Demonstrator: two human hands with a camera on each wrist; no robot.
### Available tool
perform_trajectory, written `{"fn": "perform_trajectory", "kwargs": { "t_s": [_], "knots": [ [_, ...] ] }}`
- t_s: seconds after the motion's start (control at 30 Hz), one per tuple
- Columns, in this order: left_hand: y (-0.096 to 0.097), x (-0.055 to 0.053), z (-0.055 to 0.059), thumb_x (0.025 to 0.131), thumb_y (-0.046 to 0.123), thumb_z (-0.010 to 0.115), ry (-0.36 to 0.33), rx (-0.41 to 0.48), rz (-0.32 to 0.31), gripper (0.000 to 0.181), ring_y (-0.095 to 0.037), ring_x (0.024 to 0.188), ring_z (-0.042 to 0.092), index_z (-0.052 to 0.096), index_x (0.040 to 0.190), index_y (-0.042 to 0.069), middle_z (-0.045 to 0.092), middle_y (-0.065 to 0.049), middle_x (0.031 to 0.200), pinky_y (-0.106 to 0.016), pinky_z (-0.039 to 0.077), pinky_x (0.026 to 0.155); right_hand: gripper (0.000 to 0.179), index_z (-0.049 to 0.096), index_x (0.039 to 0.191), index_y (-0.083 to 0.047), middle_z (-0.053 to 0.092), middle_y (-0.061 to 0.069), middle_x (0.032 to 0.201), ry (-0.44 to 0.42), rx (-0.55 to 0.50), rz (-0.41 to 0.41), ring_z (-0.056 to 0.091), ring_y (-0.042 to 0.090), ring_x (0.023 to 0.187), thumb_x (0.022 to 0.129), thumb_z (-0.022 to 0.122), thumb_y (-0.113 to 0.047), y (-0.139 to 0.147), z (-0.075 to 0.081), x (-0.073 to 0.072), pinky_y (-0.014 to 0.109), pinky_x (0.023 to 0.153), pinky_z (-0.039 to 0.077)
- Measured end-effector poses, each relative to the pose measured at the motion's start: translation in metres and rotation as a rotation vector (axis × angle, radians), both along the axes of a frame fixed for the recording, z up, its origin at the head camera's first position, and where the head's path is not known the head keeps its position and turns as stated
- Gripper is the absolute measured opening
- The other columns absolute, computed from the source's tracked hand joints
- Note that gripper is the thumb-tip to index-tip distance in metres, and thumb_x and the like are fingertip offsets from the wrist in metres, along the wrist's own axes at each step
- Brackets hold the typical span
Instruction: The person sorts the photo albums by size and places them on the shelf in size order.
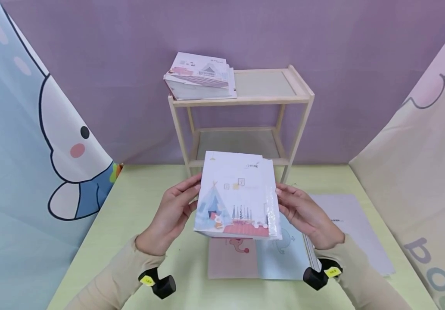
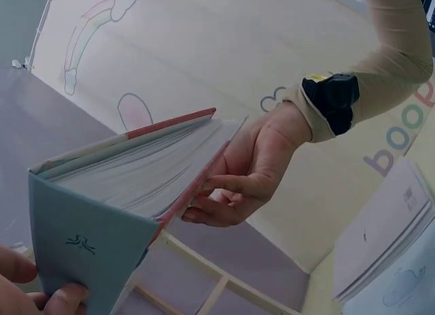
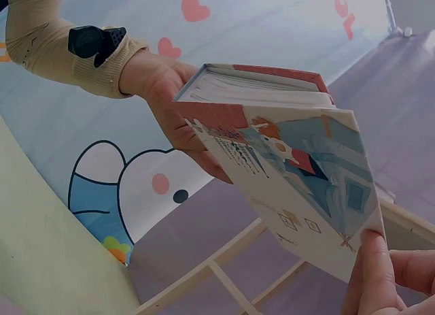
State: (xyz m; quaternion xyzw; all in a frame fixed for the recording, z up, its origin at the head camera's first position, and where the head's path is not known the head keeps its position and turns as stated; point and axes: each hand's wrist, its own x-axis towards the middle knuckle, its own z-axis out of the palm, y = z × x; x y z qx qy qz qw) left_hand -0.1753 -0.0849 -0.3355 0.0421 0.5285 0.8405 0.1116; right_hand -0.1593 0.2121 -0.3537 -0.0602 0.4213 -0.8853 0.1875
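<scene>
A thick hardcover book with a tent and furniture drawn on its white cover is held up between both hands over the table. My left hand grips its left edge, and in the left wrist view its fingers press the blue spine. The opposite edge is gripped by my right hand; in the right wrist view its fingers pinch a cover corner. The pages fan slightly between the covers. Below it lie a pink and blue booklet and a pale lilac book.
A two-tier wooden shelf stands at the back of the green table. Several books are stacked on the left of its top tier. Purple cloth hangs behind, with printed cloths on both sides.
</scene>
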Motion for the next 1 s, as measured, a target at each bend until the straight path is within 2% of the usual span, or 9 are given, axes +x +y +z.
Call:
{"fn": "perform_trajectory", "kwargs": {
  "t_s": [0.23,0.47,0.57,0.7,1.0],
  "knots": [
    [0.004,0.003,0.010,0.095,0.000,0.048,0.001,0.016,0.029,0.042,-0.009,0.091,0.065,0.043,0.137,-0.005,0.067,0.002,0.111,-0.019,0.053,0.073,0.026,0.065,0.108,-0.007,0.068,0.007,0.101,-0.021,-0.037,-0.005,0.066,0.013,0.089,0.100,0.041,-0.002,0.001,0.008,0.002,0.016,0.073,0.052],
    [0.010,0.006,0.020,0.095,-0.002,0.047,0.011,0.092,0.101,0.036,-0.010,0.095,0.065,0.052,0.131,-0.003,0.066,-0.001,0.114,-0.021,0.053,0.078,0.028,0.063,0.113,-0.005,0.067,0.009,0.104,0.029,-0.098,0.026,0.066,0.013,0.090,0.100,0.038,-0.003,0.000,0.018,0.001,0.017,0.073,0.053],
    [0.012,0.007,0.024,0.095,-0.001,0.049,0.053,0.099,0.104,0.034,-0.011,0.098,0.064,0.054,0.129,-0.001,0.063,-0.003,0.119,-0.022,0.053,0.079,0.027,0.063,0.112,-0.006,0.067,0.009,0.104,0.036,-0.072,0.017,0.066,0.013,0.090,0.100,0.039,-0.003,0.001,0.025,0.000,0.017,0.072,0.053],
    [0.015,0.008,0.031,0.096,-0.001,0.048,0.110,0.074,0.100,0.037,-0.011,0.098,0.063,0.050,0.132,-0.005,0.061,-0.005,0.123,-0.021,0.052,0.080,0.026,0.064,0.111,-0.006,0.068,0.008,0.103,0.064,-0.030,0.005,0.066,0.012,0.089,0.100,0.041,-0.003,0.003,0.035,-0.001,0.016,0.071,0.053],
    [0.020,0.006,0.046,0.097,0.001,0.046,0.116,0.038,0.105,0.037,-0.011,0.099,0.062,0.049,0.134,-0.002,0.056,-0.009,0.129,-0.022,0.052,0.081,0.023,0.064,0.105,-0.004,0.069,0.007,0.096,0.109,-0.001,-0.044,0.066,0.011,0.085,0.099,0.043,-0.002,0.005,0.058,-0.005,0.016,0.069,0.053]
  ]
}}
